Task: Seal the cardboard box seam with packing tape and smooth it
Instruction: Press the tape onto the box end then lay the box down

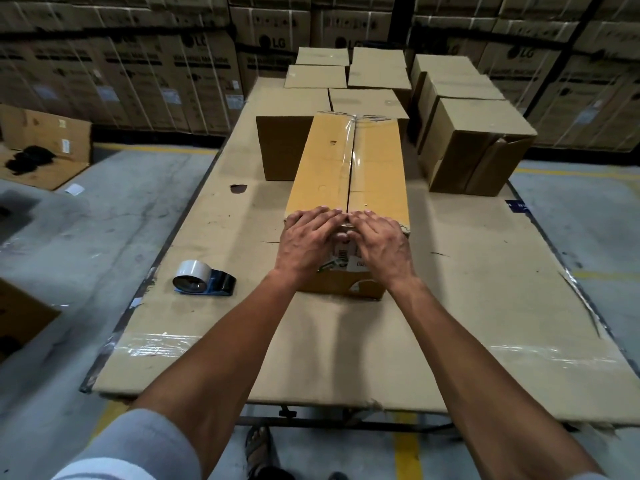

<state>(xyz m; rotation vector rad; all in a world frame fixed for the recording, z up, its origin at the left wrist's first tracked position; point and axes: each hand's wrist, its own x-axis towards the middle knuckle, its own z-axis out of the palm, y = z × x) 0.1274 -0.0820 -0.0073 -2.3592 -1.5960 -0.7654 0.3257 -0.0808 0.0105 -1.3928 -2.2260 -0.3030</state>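
Background cartons (273, 46) read LG; left hand (308, 240), right hand (379, 242) spread flat on taped box (346, 168).

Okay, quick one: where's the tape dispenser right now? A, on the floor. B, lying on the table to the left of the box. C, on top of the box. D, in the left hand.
B: the tape dispenser lies on the table, left of the box, while the left hand and right hand both press flat on the box's near end.
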